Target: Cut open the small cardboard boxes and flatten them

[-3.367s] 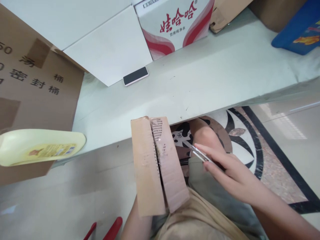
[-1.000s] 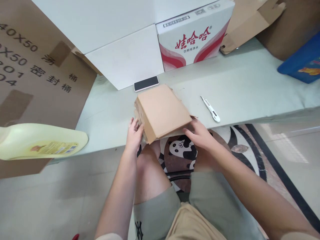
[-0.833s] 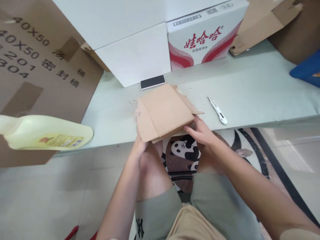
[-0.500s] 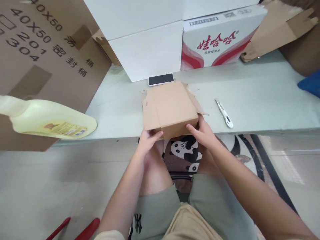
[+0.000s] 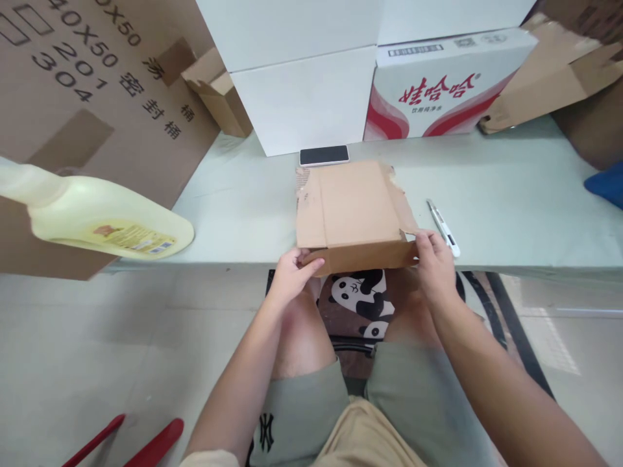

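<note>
A brown cardboard piece [image 5: 357,201], folded with torn side edges, rests at the front edge of the table. Its front strip is bent down toward me. My left hand [image 5: 294,269] pinches the front left corner between thumb and fingers. At the front right corner, my right hand [image 5: 434,259] grips the torn side flap, its fingers closed on the edge. Just beyond that hand lies a white utility knife [image 5: 442,228] with its tip pointing away. A flat device with a dark top [image 5: 324,155], perhaps a phone, sits behind the cardboard.
White boxes [image 5: 306,97] and a red-and-white carton [image 5: 448,87] line the back of the cloth-covered table [image 5: 516,201]. On the left are a pale yellow bottle [image 5: 111,217] and a large printed carton [image 5: 126,143]. Opened cardboard [image 5: 549,84] and a blue object [image 5: 606,188] are at right.
My right hand has moved right and now holds the side flap, which is spread outward. The cardboard looks wider and flatter. My left hand stays on its corner.
</note>
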Demonstrator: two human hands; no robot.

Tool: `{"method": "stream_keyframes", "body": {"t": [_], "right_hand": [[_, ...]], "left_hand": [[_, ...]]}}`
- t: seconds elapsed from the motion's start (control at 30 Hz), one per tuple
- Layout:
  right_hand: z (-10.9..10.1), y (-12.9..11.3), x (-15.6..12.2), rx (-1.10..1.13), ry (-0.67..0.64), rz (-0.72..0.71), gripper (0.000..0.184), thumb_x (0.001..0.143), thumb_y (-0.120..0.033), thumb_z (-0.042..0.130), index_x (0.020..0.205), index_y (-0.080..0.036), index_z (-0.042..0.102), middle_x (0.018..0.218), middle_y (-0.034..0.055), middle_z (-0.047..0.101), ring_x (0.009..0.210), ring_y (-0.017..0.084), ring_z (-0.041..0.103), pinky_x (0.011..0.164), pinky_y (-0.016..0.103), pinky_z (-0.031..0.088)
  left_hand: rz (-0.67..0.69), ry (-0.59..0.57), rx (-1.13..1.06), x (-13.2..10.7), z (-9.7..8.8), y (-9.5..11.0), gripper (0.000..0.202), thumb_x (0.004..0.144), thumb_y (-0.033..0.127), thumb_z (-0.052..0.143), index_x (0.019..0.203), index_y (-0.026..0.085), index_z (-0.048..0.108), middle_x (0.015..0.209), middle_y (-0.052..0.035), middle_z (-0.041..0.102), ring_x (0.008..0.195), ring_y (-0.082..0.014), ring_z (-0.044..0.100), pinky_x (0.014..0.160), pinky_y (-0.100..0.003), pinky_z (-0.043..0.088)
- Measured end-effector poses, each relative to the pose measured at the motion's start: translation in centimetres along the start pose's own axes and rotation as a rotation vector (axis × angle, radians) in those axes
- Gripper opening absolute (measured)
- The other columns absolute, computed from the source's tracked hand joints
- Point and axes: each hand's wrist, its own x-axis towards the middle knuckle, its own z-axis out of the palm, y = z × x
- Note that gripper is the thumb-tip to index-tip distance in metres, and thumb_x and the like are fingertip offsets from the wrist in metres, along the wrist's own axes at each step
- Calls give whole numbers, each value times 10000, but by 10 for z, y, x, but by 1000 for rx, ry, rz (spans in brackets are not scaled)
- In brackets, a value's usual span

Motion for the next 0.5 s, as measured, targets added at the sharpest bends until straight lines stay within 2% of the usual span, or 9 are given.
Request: {"method": "stream_keyframes", "body": {"t": [0.1,0.17,0.23,0.27,0.33,0.43,0.5], "right_hand": [[0,0,1,5,4,19,368,805,-587,542,825,-220,577,803,21,620,822,221,569,743,330,443],[1,4,1,12,3,23,369,810,-586,542,830,-220,582,802,13,619,820,213,564,745,322,436],[1,10,3,23,5,33,375,815,-593,543,835,-221,584,797,6,615,820,210,562,749,319,433],[2,13,4,29,3,37,384,816,-602,541,833,-221,583,792,3,610,819,210,560,750,320,433],[3,17,6,35,-9,43,403,817,-620,533,828,-221,584,784,0,600,813,209,556,750,323,435],[4,22,9,36,-11,56,410,815,-632,532,811,-224,578,772,-1,588,806,210,549,749,328,437],[4,25,9,49,-11,61,410,816,-637,539,803,-228,571,769,-2,585,800,210,543,750,331,436]], "left_hand": [[-25,-121,-103,-4,1,-2,260,671,367,823,832,181,738,859,-90,735,856,-275,678,795,-369,507],[-42,-184,-252,-5,0,-5,265,669,375,798,835,173,756,889,-113,753,930,-318,696,847,-406,520],[-75,-190,-418,-3,-4,-9,237,679,368,748,811,172,755,867,-118,757,967,-339,701,857,-432,535],[-83,-162,-450,0,-6,-11,207,683,339,729,807,175,753,863,-113,759,985,-339,700,865,-438,541],[-67,-38,-367,9,-9,-12,136,689,248,719,807,185,748,889,-98,762,1021,-321,692,900,-433,541],[8,118,-157,33,-5,-11,227,648,110,773,857,196,750,1055,-90,753,1145,-301,641,987,-396,509],[-1,102,-213,54,4,-11,328,606,65,812,898,196,745,1129,-94,736,1246,-322,582,1019,-379,497]]}}
